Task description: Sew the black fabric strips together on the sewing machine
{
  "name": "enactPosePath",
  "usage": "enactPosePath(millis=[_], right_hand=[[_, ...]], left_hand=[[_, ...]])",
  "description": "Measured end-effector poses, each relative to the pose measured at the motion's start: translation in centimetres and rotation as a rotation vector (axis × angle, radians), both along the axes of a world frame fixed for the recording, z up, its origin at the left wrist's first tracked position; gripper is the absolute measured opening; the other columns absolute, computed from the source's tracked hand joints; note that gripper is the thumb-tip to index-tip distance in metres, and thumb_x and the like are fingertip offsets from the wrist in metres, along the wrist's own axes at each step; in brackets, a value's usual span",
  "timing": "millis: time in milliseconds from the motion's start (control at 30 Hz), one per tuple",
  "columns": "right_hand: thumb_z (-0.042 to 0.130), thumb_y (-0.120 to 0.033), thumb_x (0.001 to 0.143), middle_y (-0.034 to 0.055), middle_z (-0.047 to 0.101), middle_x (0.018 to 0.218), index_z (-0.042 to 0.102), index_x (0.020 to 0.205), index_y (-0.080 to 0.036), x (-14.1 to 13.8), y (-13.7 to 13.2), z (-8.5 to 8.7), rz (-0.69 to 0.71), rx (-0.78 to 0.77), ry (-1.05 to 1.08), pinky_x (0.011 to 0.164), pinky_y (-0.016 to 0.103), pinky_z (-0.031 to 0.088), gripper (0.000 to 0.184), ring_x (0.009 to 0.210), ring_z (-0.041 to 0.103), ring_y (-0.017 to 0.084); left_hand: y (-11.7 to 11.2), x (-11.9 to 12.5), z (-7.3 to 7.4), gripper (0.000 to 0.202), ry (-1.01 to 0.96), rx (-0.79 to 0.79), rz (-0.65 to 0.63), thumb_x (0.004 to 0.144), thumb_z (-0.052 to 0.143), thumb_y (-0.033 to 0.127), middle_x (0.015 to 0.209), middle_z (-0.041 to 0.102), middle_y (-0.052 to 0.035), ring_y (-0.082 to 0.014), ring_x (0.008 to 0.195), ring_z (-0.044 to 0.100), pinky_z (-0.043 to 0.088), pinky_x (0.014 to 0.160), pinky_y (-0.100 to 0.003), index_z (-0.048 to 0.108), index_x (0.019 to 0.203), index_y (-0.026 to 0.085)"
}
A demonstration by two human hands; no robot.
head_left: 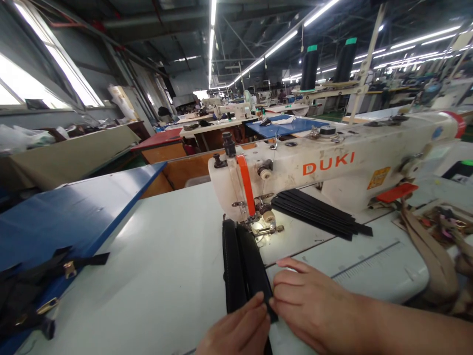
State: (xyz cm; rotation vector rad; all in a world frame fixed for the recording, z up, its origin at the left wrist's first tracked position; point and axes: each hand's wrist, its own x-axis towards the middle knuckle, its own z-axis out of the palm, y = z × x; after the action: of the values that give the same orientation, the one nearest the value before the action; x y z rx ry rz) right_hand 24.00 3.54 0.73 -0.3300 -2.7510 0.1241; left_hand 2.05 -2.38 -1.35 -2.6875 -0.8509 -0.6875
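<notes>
A black strap (253, 259) runs from the needle area of the sewing machine (295, 165) toward me. Alongside its left side lies a thicker black strip (233, 264) with a line of stitching near the edge. My left hand (240, 328) is closed over the near part of the strap, fingers pressed together. Against the strap's right edge, my right hand (310, 298) pinches with curled fingers, its fingertips close to those of the left. The machine's lamp lights the needle plate (266, 239). The strap's near end is partly hidden by my hands.
Several flat black strips (318, 212) lie fanned under the machine arm. Black straps with metal fittings (70, 268) rest at the left on a blue board (92, 197). Beige fabric (430, 251) hangs at right. Black thread cones (309, 69) stand behind the machine.
</notes>
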Motion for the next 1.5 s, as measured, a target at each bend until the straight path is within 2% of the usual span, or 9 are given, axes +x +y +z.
enactPosePath(millis=[67,233,467,767,1067,1133,1200,1400,1500], right_hand=[[0.047,-0.017,0.089,0.0035,0.06,0.08,0.063,0.091,-0.014,-0.3,0.9,0.1,-0.022,-0.002,-0.018,0.109,0.037,0.022,0.016,0.085,0.05,0.019],[0.049,-0.017,0.089,0.0027,0.059,0.079,0.062,0.085,-0.016,-1.2,2.8,0.3,-0.075,0.024,-0.071,0.11,0.038,0.019,0.014,0.087,0.049,0.019],[0.052,-0.017,0.088,0.0038,0.06,0.081,0.063,0.083,-0.016,-2.6,5.4,0.1,-0.145,0.102,-0.064,0.107,0.038,0.023,0.012,0.09,0.048,0.021],[0.052,-0.017,0.089,0.0047,0.061,0.084,0.063,0.083,-0.015,-3.6,6.8,-0.3,-0.237,0.117,-0.031,0.098,0.039,0.03,0.013,0.089,0.049,0.022],[0.049,-0.016,0.089,0.0056,0.059,0.081,0.063,0.081,-0.015,-3.5,6.7,-0.6,-0.267,0.103,0.031,0.09,0.037,0.037,0.017,0.086,0.048,0.022],[0.049,-0.015,0.089,0.0055,0.058,0.079,0.063,0.079,-0.016,-3.3,6.5,-0.6,-0.259,0.077,0.074,0.085,0.035,0.039,0.017,0.085,0.048,0.021],[0.048,-0.013,0.088,0.0053,0.058,0.078,0.064,0.08,-0.016,-3.0,6.3,-0.6,-0.255,0.027,0.139,0.081,0.033,0.041,0.018,0.083,0.048,0.021],[0.046,-0.011,0.09,0.0052,0.057,0.076,0.066,0.084,-0.016,-2.5,5.6,-0.7,-0.212,-0.067,0.242,0.076,0.034,0.042,0.022,0.08,0.048,0.02],[0.045,-0.012,0.092,0.0062,0.061,0.079,0.067,0.088,-0.015,-2.8,4.5,-0.4,-0.167,-0.109,0.24,0.079,0.035,0.044,0.023,0.083,0.052,0.02]], left_hand=[[0.9,-0.3,0.6,0.031,-0.053,-0.002,-0.003,0.095,0.034,0.006,0.096,0.074,-0.0081,-0.0174,0.108,0.065,0.049,0.093,-0.018,0.064,0.103,0.012],[2.6,-0.7,1.1,0.033,-0.077,-0.107,-0.018,0.091,0.041,0.009,0.112,0.069,-0.0133,-0.0206,0.117,0.06,0.049,0.097,-0.025,0.058,0.118,0.01],[4.5,-1.1,2.2,0.026,-0.049,-0.198,0.145,0.094,0.045,0.016,0.117,0.067,-0.0113,-0.0181,0.11,0.064,0.049,0.097,-0.024,0.064,0.112,0.012],[7.5,-2.2,1.5,0.033,-0.046,-0.191,0.245,0.097,0.039,0.026,0.116,0.068,-0.0121,-0.0212,0.107,0.066,0.052,0.095,-0.031,0.065,0.112,0.011],[8.9,-2.1,1.5,0.034,-0.06,-0.259,0.303,0.097,0.038,0.03,0.117,0.068,-0.0116,-0.022,0.106,0.066,0.052,0.094,-0.034,0.064,0.112,0.014],[8.1,-2.1,1.8,0.032,-0.049,-0.259,0.331,0.096,0.04,0.028,0.117,0.068,-0.0121,-0.0222,0.107,0.066,0.052,0.094,-0.034,0.064,0.112,0.013],[6.4,-2.4,2.1,0.029,-0.037,-0.252,0.351,0.094,0.044,0.025,0.118,0.067,-0.0113,-0.0215,0.106,0.066,0.053,0.093,-0.032,0.063,0.113,0.014],[-1.9,-3.8,1.8,0.041,0.006,-0.2,0.27,0.087,0.053,0.022,0.127,0.063,-0.0118,-0.021,0.112,0.063,0.049,0.094,-0.025,0.053,0.128,0.014],[-4.7,-4.0,1.1,0.043,0.002,-0.177,0.219,0.091,0.051,0.022,0.127,0.063,-0.0116,-0.0207,0.115,0.061,0.048,0.095,-0.024,0.049,0.134,0.015]])
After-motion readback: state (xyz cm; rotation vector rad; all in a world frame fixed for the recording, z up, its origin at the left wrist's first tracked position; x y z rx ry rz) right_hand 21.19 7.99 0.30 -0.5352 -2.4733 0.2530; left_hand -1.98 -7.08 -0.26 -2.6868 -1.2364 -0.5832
